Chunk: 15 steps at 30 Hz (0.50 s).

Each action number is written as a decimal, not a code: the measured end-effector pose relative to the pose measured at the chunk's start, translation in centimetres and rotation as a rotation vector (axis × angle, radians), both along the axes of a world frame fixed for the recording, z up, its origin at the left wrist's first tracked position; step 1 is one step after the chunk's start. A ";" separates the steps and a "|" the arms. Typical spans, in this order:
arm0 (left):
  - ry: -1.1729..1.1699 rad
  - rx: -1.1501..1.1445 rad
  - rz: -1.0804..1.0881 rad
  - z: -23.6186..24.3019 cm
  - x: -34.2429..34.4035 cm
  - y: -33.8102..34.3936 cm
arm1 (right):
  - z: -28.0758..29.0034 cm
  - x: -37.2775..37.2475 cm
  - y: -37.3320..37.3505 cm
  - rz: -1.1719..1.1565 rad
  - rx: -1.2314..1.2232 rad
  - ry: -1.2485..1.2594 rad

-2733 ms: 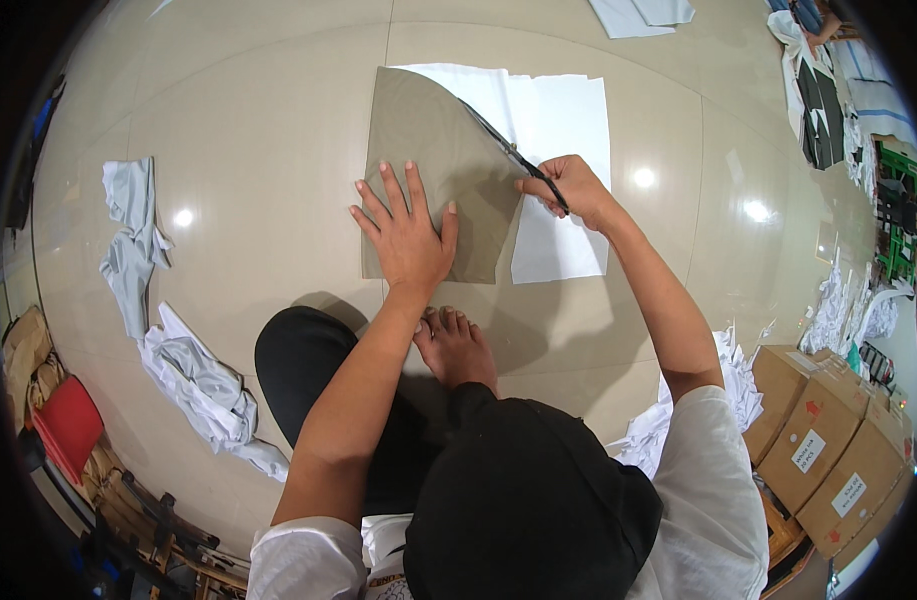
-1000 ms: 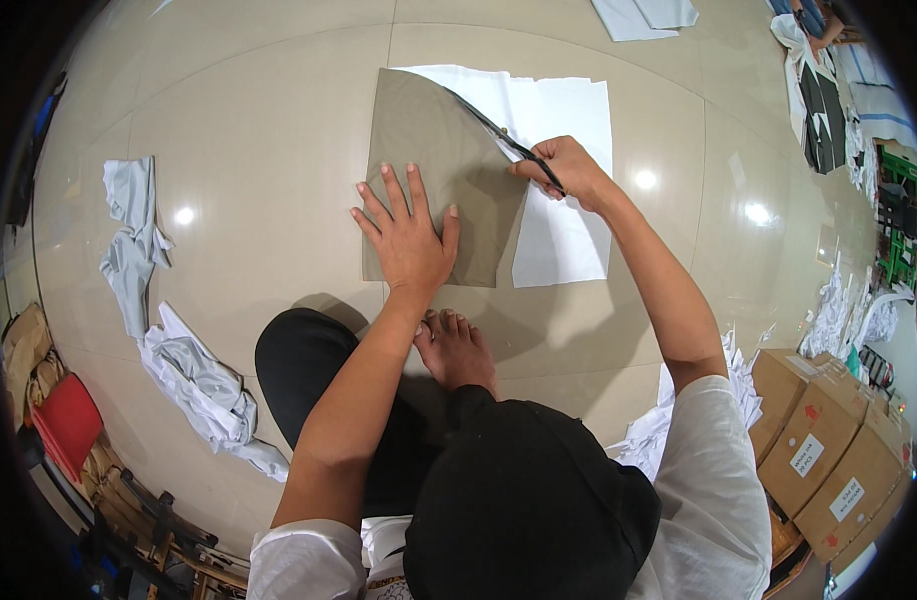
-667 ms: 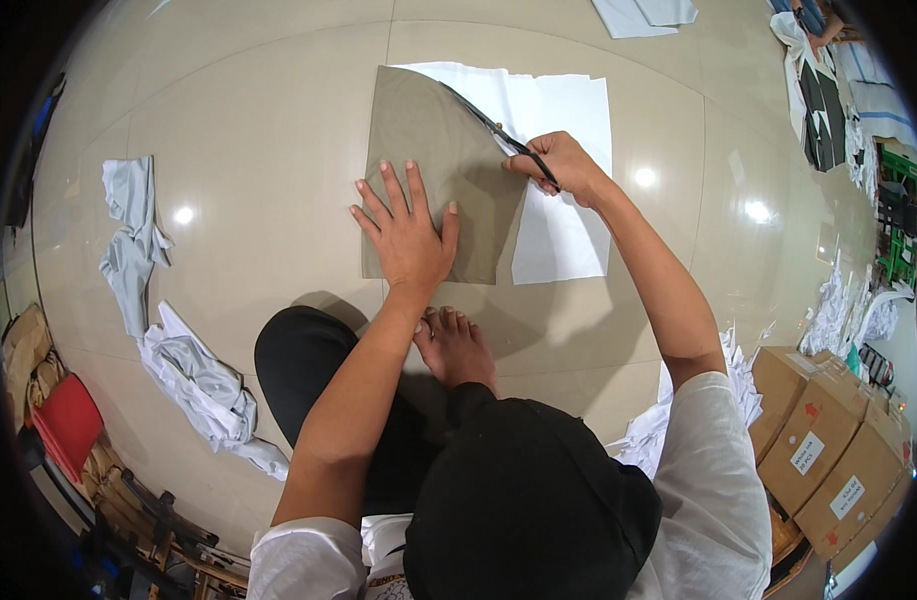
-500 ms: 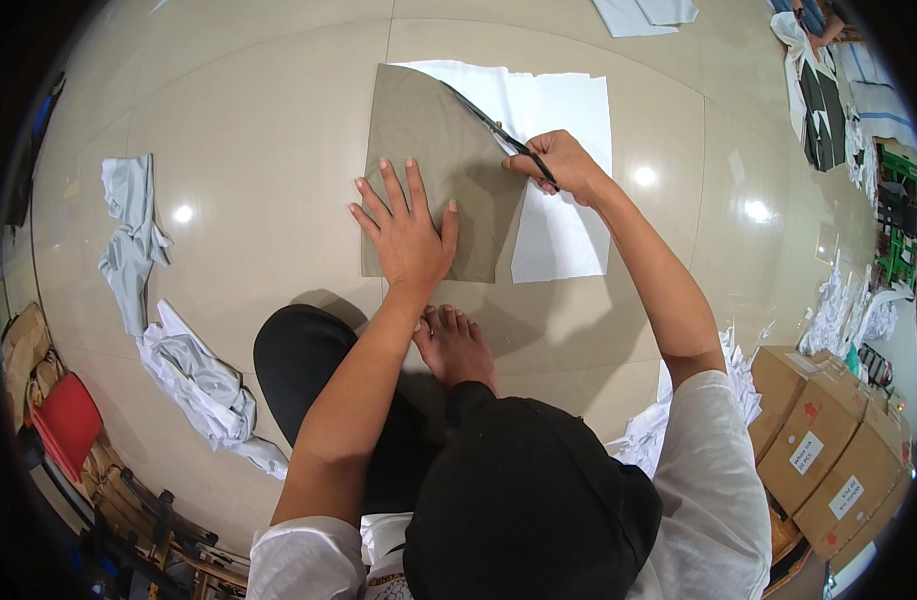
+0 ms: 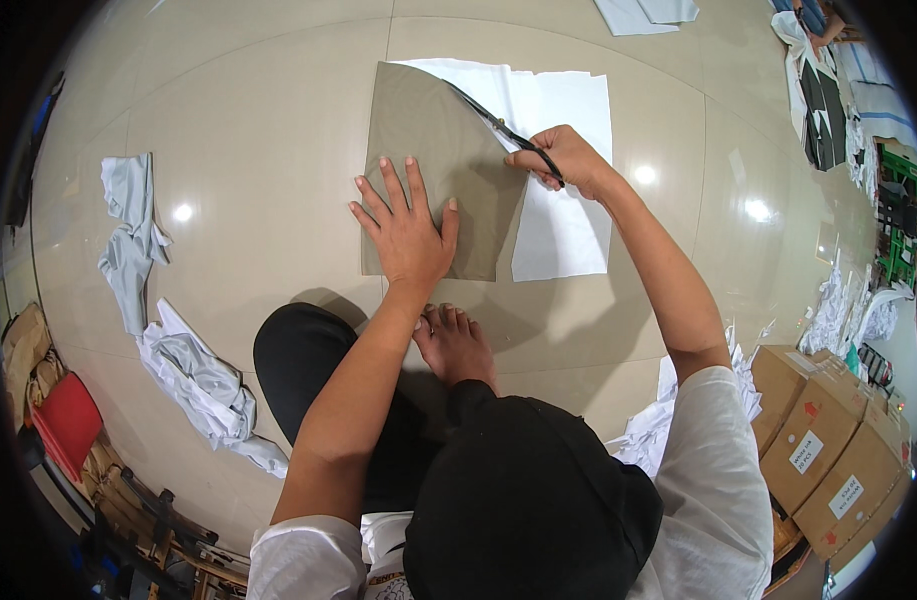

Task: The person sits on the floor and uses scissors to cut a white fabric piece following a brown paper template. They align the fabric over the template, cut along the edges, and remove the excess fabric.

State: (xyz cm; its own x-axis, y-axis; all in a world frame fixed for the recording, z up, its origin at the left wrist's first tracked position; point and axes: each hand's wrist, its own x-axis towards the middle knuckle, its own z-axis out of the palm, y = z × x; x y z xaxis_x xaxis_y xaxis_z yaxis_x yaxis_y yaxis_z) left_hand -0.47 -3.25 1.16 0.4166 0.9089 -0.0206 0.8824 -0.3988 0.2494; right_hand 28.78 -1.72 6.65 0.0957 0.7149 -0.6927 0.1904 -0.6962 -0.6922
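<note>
On the floor lies an olive-brown sheet (image 5: 423, 130), which looks like a cutting pattern, over a larger piece of white fabric (image 5: 563, 220). My left hand (image 5: 408, 232) rests flat on the sheet's lower left, fingers spread. In my right hand (image 5: 568, 162) is a pair of black scissors (image 5: 500, 126), its fingers wrapped round the handles. The blades point up and left along the sheet's curved right edge, where the white fabric shows beyond it. Whether fabric sits between the blades is hard to make out. The lower right of the white fabric is parted from the sheet by a narrow gap.
Crumpled grey-white cloth (image 5: 193, 375) lies on the tiled floor (image 5: 268, 130) at the left. White scraps (image 5: 648, 430) are heaped beside cardboard boxes (image 5: 808, 450) at the lower right. More white fabric (image 5: 646, 14) is at the top. My bare foot (image 5: 453, 345) is just below the sheet.
My right hand and the scissors have shifted very slightly to the right and up. My left hand and the sheet stay in place.
</note>
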 end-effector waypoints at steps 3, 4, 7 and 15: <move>0.003 -0.001 0.004 -0.2 -0.1 0.0 | 0.8 -0.5 0.7 0.000 -0.005 0.002; 0.002 0.001 0.004 -0.1 -0.1 0.0 | 0.8 -0.5 0.9 0.005 -0.008 -0.004; -0.001 0.003 0.003 0.0 0.0 0.0 | 0.6 -0.5 1.3 0.001 -0.010 -0.005; -0.002 0.011 0.003 0.0 0.0 0.0 | -0.1 -0.4 1.8 0.008 0.003 -0.007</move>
